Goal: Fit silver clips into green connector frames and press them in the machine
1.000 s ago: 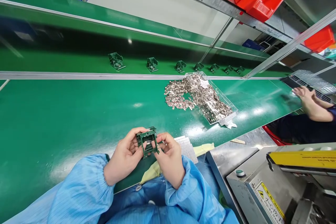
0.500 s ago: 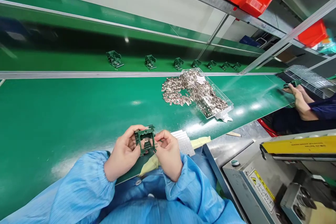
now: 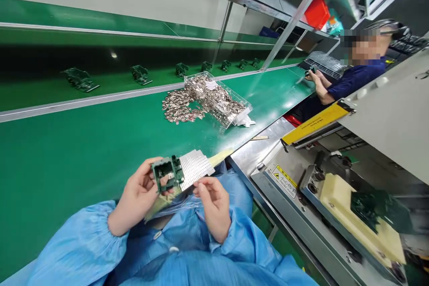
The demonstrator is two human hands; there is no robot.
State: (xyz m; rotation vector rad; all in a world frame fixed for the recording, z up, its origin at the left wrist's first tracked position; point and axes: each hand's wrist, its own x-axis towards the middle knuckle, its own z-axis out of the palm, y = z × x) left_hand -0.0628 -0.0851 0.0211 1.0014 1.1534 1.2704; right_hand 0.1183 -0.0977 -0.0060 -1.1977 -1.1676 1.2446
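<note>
My left hand is wrapped round the left side of a dark green, open-framed part, held above the bench edge. Just right of that part lies a sheet of small silvery pieces in rows. My right hand is at the lower edge of this sheet, apart from the green part, with thumb and forefinger close together. Whatever may be between those fingertips is too small to name. Yellowish material shows beside and below the sheet.
Loose metal pieces lie beside a clear tray of them on the green bench. Several green parts line the back ledge. A machine stands right; a person works beyond.
The view has turned to the right, showing more of the machine and the other person. My right hand has come away from the green part to the silvery sheet. My left hand still holds the part.
</note>
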